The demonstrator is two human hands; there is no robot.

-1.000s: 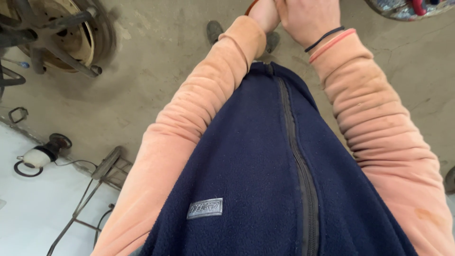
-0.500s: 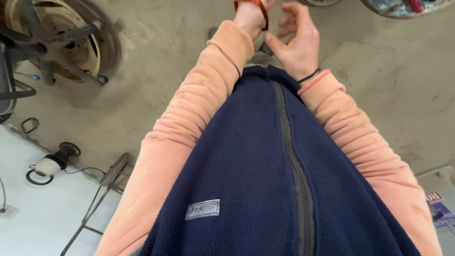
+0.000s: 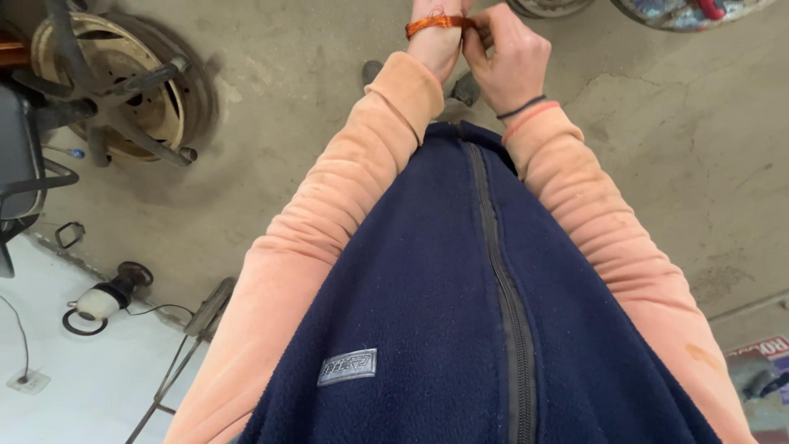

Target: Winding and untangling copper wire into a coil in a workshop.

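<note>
right hand pinches the coil of copper wire looped crosswise around the left wrist, left hand mostly cropped (grip can't tell)

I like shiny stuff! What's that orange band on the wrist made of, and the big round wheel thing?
The orange band looks like thin copper wire, coiled and glinting; the right hand pinches it. The wheel seems painted metal, dull, worn and probably rusty.
</note>
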